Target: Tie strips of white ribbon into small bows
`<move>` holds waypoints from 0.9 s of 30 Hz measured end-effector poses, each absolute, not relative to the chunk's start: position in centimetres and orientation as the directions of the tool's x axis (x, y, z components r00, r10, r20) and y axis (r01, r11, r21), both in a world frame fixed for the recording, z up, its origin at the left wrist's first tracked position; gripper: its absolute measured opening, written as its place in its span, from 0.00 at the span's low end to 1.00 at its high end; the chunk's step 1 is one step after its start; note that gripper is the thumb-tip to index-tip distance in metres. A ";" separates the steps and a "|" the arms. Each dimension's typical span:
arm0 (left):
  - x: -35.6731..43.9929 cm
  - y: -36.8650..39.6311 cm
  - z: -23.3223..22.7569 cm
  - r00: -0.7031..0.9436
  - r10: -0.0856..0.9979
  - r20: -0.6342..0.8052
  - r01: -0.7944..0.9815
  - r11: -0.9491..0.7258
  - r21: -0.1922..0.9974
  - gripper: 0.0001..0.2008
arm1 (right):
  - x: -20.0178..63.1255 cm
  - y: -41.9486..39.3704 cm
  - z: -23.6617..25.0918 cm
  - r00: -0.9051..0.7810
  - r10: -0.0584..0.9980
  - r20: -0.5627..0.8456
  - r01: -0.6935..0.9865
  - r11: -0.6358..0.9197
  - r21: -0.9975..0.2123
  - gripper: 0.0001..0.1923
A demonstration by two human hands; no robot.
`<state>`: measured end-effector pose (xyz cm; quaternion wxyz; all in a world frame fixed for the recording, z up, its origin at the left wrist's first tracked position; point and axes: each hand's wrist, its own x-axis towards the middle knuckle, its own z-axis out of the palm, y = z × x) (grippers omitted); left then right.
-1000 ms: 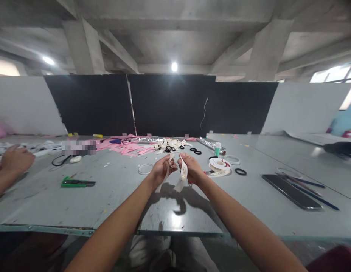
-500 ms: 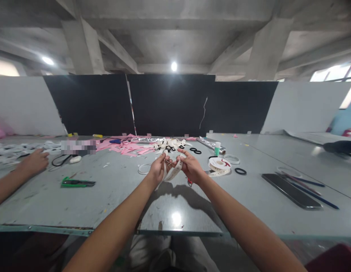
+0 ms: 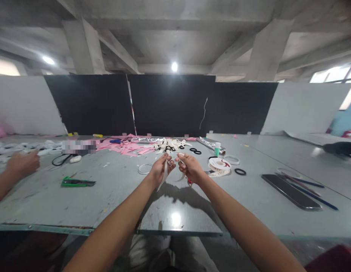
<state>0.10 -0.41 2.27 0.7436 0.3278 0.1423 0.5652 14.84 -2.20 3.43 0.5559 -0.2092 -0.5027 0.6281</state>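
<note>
1. Left hand (image 3: pixel 160 169) is raised over the middle of the grey desk (image 3: pixel 107 196), its fingers pinched on a cream printed ribbon strip (image 3: pixel 165 174); one tail of the strip hangs down from this hand.
2. Right hand (image 3: pixel 189 168) is just beside the left, fingertips nearly meeting it, pinched on the other end of the same strip. Something red shows under its palm; what it is cannot be told.
3. Far left: a co-worker's hand (image 3: pixel 20 164) rests on the desk near scattered white ribbon pieces (image 3: pixel 11 148).
4. Green-handled cutter (image 3: pixel 77 183) lies flat, left of centre, well apart from both hands.
5. Clear plastic ring (image 3: pixel 145 169) lies just left of the left hand.
6. Behind the hands: pink paper scraps (image 3: pixel 127 147) and a heap of cream ribbon bows (image 3: pixel 171 144).
7. Right of the hands: a cream ribbon spool (image 3: pixel 220 166), a small black ring (image 3: pixel 240 171), then a dark flat phone (image 3: pixel 290 191) with blue pens (image 3: pixel 311 187) beside it.
</note>
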 end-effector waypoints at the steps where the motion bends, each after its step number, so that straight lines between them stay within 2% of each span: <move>1: 0.0 -0.3 2.3 0.317 0.934 0.163 -0.754 0.143 0.641 0.06 | 14.8 -2.2 3.4 -0.288 0.913 0.289 -0.488 0.120 -0.865 0.18; 4: -0.1 -0.3 2.4 0.292 0.940 0.175 -0.774 0.125 0.621 0.06 | 14.9 -2.3 3.3 -0.285 0.925 0.252 -0.475 0.092 -0.875 0.20; 9: -0.2 -0.7 3.1 0.262 0.950 0.167 -0.771 0.101 0.629 0.06 | 15.2 -2.5 3.5 -0.338 0.921 0.192 -0.415 0.037 -0.909 0.18; 17: -0.5 -0.4 2.9 0.255 0.951 0.175 -0.733 0.072 0.677 0.12 | 15.5 -2.5 4.0 -0.325 0.925 0.197 -0.415 0.048 -0.909 0.17; 23: -0.6 -0.3 3.0 0.255 0.954 0.156 -0.709 0.075 0.701 0.15 | 15.9 -2.7 4.2 -0.378 0.904 0.200 -0.405 0.032 -0.914 0.17; 27: -0.4 -0.6 3.1 0.244 0.962 0.120 -0.634 0.064 0.771 0.16 | 16.1 -2.6 4.2 -0.375 0.905 0.202 -0.401 0.037 -0.915 0.17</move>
